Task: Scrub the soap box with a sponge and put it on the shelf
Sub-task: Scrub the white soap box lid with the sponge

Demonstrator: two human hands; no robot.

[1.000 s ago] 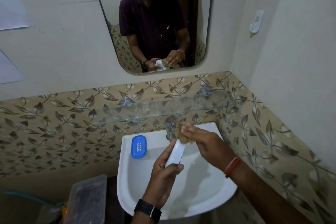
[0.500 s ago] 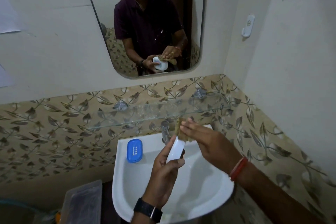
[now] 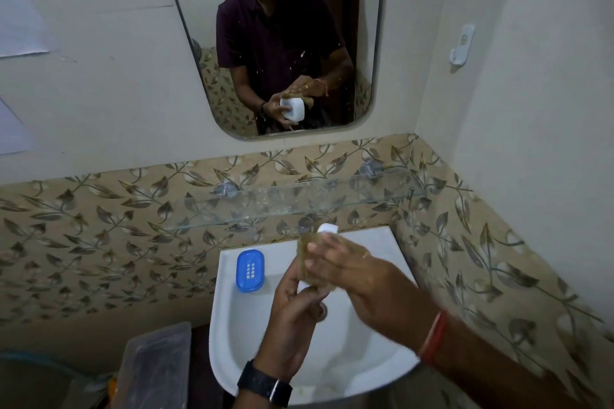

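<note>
Head view showed a tiled bathroom wall with a mirror [image 3: 365, 43], and below it a white sink [image 3: 252, 325] fixed under a glass shelf [image 3: 299, 206]. A clear plastic container [image 3: 156, 362] stood to the left of the sink, lower down.

Both hands were held over the basin. The left hand [image 3: 292, 312] came up from below, its fingers curled round the lower part of the white soap box [image 3: 328, 228], which stood nearly upright with its top corner showing above the fingers of the right hand. The right hand [image 3: 362, 279] lay across the box from the right, blurred, its fingers fairly straight and pressing the brown sponge [image 3: 305, 242] flat against the side of the box facing the person. The reflection in the mirror showed the same grip, with the right hand flat on top.

A blue soap box part [image 3: 250, 271] lay on the sink's back left ledge, apart from the hands. A black watch [image 3: 264, 387] sat on the left wrist and a red band [image 3: 433, 337] on the right.
</note>
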